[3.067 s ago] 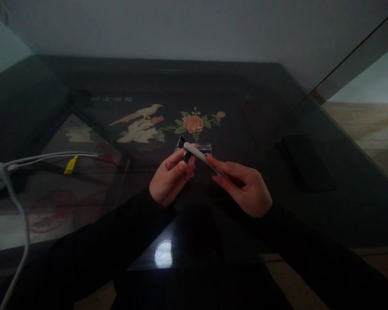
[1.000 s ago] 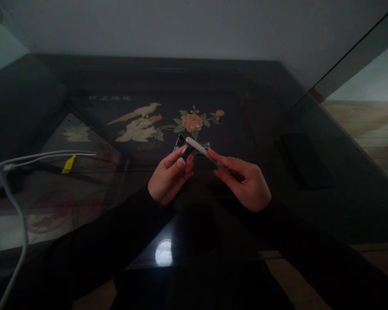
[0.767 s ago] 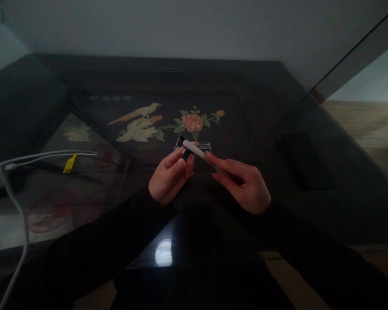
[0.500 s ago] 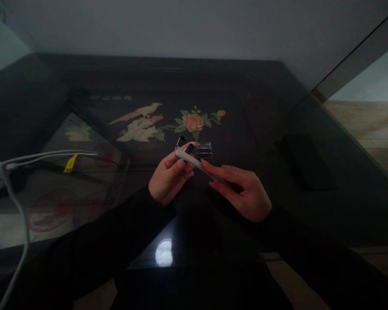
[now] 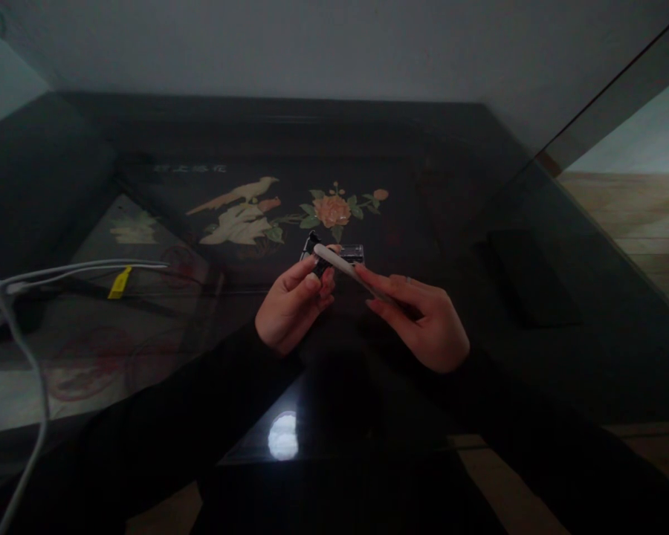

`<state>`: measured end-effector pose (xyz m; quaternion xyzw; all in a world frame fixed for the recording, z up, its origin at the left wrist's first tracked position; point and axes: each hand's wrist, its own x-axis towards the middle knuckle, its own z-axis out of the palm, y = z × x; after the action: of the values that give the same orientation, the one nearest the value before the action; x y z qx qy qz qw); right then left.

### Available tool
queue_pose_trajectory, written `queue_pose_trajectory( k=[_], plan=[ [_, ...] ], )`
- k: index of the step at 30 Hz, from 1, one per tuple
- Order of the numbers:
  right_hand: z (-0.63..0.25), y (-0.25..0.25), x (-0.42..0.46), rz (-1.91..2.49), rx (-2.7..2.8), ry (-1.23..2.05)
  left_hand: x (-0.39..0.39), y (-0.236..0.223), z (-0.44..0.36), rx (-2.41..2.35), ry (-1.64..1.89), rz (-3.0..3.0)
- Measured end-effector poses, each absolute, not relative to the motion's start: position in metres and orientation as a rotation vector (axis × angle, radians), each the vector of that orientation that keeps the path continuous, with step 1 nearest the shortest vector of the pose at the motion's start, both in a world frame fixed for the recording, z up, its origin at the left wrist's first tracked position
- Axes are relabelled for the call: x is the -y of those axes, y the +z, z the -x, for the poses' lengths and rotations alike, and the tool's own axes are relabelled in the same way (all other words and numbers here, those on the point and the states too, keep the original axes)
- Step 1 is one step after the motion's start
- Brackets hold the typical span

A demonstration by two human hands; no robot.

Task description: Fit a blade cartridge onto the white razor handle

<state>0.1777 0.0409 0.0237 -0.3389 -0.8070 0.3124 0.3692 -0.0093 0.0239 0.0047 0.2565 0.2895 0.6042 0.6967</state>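
My left hand (image 5: 291, 306) pinches a small black piece (image 5: 320, 266) between thumb and fingers; its kind is too dark to make out. My right hand (image 5: 427, 319) grips a pale flat strip with a rounded end (image 5: 340, 261), thumb below and fingers above. The strip slants up to the left, and its tip lies over the black piece by the left fingertips. Just behind the hands, a small clear-and-black case (image 5: 353, 251) rests on the dark tabletop, partly covered by the strip. A small black upright part (image 5: 312, 239) shows behind my left fingers.
The glossy dark table (image 5: 334, 134) has a bird-and-flower picture (image 5: 332, 211) under its surface. White cables (image 5: 89, 265) with a yellow tag (image 5: 120, 282) run in from the left. A dark flat rectangular object (image 5: 529, 279) lies on the right.
The strip in my right hand has shifted a little to the right and up, now covering part of the clear case. My left hand has hardly moved.
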Motion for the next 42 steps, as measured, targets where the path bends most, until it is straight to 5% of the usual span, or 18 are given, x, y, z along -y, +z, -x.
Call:
queue_pose_trajectory(
  k=[42],
  plan=[
    [-0.1783,0.023,-0.0435,0.949,2.071,0.757,-0.0227,0.004,0.0096,-0.654,1.352,-0.593]
  ],
)
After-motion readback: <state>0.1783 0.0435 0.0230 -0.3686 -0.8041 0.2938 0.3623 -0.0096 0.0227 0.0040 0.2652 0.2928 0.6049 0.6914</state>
